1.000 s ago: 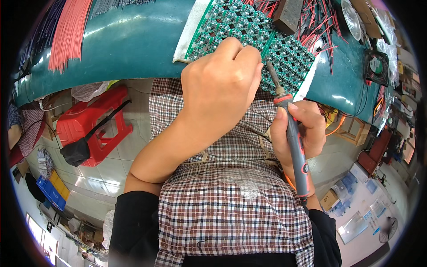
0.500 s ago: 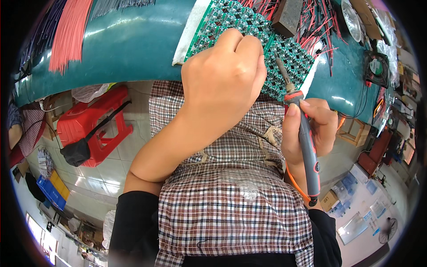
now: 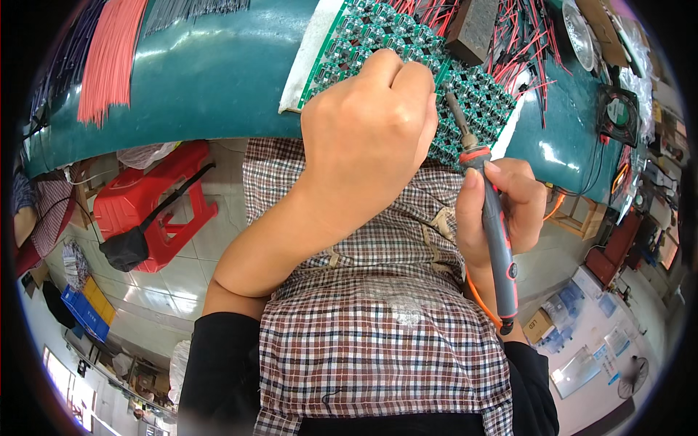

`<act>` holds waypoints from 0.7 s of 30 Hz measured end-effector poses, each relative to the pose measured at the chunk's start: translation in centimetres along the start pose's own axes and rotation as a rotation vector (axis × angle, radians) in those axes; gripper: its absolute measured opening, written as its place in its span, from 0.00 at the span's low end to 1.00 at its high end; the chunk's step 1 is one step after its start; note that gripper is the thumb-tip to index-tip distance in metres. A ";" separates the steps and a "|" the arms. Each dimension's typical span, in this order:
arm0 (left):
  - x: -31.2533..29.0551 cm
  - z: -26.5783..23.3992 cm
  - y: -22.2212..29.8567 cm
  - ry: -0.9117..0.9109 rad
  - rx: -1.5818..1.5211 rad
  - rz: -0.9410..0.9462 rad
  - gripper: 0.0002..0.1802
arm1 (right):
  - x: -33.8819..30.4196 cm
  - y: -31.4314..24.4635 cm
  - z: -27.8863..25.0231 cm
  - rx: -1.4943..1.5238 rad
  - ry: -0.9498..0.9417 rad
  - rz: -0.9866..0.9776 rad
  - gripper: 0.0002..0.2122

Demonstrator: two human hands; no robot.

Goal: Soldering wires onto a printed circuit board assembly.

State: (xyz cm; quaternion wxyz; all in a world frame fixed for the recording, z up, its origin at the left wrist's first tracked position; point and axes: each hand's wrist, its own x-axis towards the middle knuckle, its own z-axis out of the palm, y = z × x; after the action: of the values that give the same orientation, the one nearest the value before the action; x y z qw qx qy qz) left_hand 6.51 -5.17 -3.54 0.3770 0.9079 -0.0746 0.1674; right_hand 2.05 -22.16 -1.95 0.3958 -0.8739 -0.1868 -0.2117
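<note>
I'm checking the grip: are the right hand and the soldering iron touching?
Touching: the head view shows the right hand gripping the soldering iron by its handle, thumb pressed alongside.

The iron at three o'clock has a matt, smooth plastic handle and a dull metal tip. At twelve, the boards glint over a rough, matt pad. The table is glossy at eleven; the wires at ten look plastic-coated. The block at one looks coarse. At nine, the stool is shiny plastic; at six, the apron is matt woven cloth.
</note>
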 end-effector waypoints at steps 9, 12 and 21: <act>0.0 0.0 -0.1 -0.008 -0.008 -0.001 0.06 | 0.2 -0.4 0.5 -0.054 -0.002 -0.053 0.13; 0.1 0.0 0.0 -0.012 -0.009 0.005 0.06 | 0.4 -0.5 0.5 -0.072 -0.004 -0.055 0.13; 0.2 -0.4 0.0 0.020 -0.078 -0.028 0.06 | 0.7 0.1 -0.6 -0.034 0.052 -0.065 0.13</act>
State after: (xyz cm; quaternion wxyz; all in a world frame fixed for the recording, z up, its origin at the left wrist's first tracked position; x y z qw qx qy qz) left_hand 6.56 -4.93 -3.19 0.4150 0.8918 -0.0644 0.1682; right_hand 2.55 -22.56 -1.25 0.3784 -0.8682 -0.2012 -0.2503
